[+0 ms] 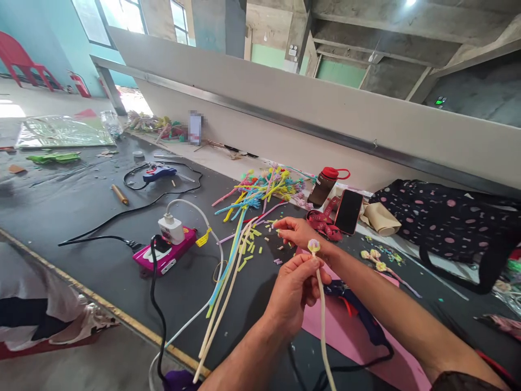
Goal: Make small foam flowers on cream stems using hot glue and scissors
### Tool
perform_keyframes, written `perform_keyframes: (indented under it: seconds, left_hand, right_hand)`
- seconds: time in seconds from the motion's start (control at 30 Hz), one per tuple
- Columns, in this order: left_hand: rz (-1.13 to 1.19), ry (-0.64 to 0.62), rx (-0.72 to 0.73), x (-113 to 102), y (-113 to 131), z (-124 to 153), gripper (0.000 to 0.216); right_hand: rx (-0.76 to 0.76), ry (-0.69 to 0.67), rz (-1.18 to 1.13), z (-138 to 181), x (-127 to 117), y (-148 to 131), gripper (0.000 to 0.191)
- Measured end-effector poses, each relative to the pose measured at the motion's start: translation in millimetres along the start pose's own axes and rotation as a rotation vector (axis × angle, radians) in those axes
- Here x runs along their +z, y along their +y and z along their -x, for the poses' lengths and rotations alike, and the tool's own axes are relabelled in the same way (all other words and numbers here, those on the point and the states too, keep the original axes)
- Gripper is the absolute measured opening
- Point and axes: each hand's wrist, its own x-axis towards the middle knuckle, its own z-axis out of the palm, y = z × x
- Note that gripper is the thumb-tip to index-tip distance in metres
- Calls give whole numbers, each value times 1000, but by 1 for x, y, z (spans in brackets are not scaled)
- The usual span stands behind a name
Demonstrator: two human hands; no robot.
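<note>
My left hand (296, 288) pinches a cream fuzzy stem, a pipe cleaner (323, 320), just below its small lilac-and-yellow flower head (313, 246). The stem hangs down past the bottom edge of the view. Beyond it, my right hand (299, 234) reaches over short cut pieces (254, 233) in pale green and lilac. Its thumb and forefinger are drawn together; whatever sits between them is too small to make out. Under my right forearm lies a dark blue glue gun (368, 320) on a pink sheet (325, 323), partly hidden by the arm.
Long pipe cleaners (228, 293) lie left of my hands, beside a magenta power strip (179, 252) with cords. Behind are a colourful pipe-cleaner heap (264, 187), a bottle (323, 187) and a phone (349, 212). A patterned bag (443, 222) and small flowers (380, 265) lie right.
</note>
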Motion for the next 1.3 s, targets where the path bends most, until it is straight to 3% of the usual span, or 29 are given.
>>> perform_keyframes:
  seconds: [0.17, 0.33, 0.47, 0.57, 0.83, 1.0, 1.3]
  left_hand:
    - [4, 10, 11, -1, 1, -1, 23]
    - [-7, 17, -8, 0, -1, -2, 27]
    - [-25, 3, -114, 4, -6, -2, 23]
    - [-44, -46, -189, 10, -11, -4, 18]
    - [-62, -113, -200, 31, -21, -15, 16]
    - [-64, -52, -163, 28, -27, -23, 16]
    - [-127, -14, -138, 22, -32, -22, 22]
  right_hand:
    - [23, 149, -73, 28, -24, -7, 13]
    - [69, 339, -170, 87, -54, -11, 21]
    - [127, 359, -244, 143, -55, -10, 19]
    - [168, 352, -327, 166, -47, -6, 20]
    - [118, 372, -516, 165, -44, -5, 20]
    - [114, 414, -535, 166, -48, -2, 20]
    - [192, 320, -689, 162, -43, 9, 20]
